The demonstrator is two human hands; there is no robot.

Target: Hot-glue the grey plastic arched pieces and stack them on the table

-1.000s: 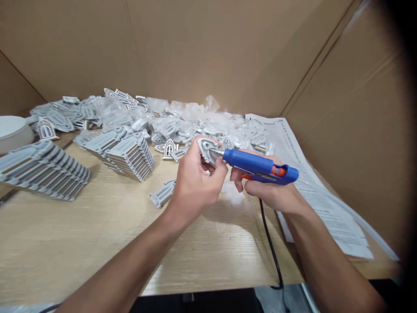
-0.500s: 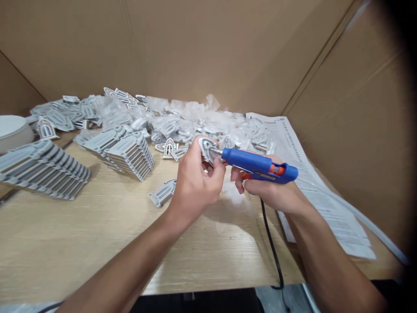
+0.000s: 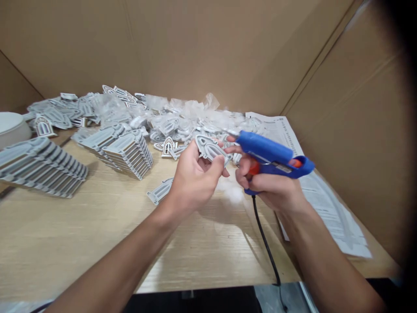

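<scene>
Open room ran across the near tabletop [image 3: 97, 243], with stacks [image 3: 45, 167], heap [image 3: 195, 121] and cord [image 3: 264, 239] in the way!

Wooden table [image 3: 97, 243] with stacked grey pieces [image 3: 42, 169], plastic-wrapped heap [image 3: 195, 117], printed papers [image 3: 325, 208].

Tan cardboard-like panels [image 3: 202, 52] behind and at both sides, visible seams. Light wood-grain worktop [image 3: 81, 243], pale glare near front edge. Grey floor [image 3: 272, 300] partly visible below, dark area beside it. Right picture edge black, blurred.
</scene>
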